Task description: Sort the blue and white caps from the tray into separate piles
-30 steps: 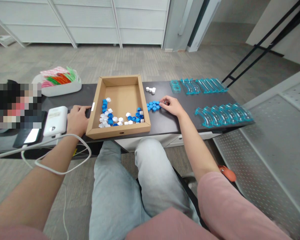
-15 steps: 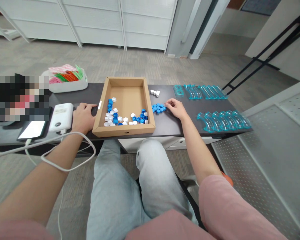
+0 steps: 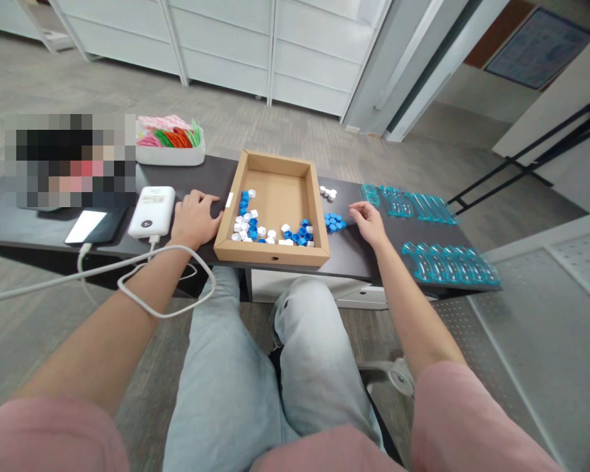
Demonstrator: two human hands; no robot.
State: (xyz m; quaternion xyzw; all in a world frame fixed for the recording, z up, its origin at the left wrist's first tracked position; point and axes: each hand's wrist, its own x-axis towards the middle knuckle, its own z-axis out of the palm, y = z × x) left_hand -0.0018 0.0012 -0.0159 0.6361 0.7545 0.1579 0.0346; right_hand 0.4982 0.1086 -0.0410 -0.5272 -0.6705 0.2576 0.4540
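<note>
My left hand (image 3: pixel 195 218) lies on the dark table beside the left wall of a shallow cardboard box (image 3: pixel 271 254), its fingers apart and nothing in it. Blue hexagonal pieces (image 3: pixel 248 206) and white ones (image 3: pixel 238 229) lie loose in the box, mostly along its left and near sides. Right of the box, a flat cluster of blue hexagonal pieces (image 3: pixel 334 223) rests on the table. My right hand (image 3: pixel 370 224) hovers just right of that cluster, with fingers loosely curled and thumb apart; I see nothing held. Behind the cluster sits a small group of white pieces (image 3: pixel 328 193).
Clear teal-edged plastic parts (image 3: pixel 450 263) stand in rows at the table's right. On the left are a white power bank (image 3: pixel 152 211), a phone (image 3: pixel 96 224) and a white cable (image 3: pixel 162 316) looping over my left forearm. A white basket (image 3: pixel 172 156) holds colourful strips.
My right hand has drawn slightly away from the blue cluster, its fingertips now apart from it. My left hand stays beside the box. The whole view has shifted and tilted.
</note>
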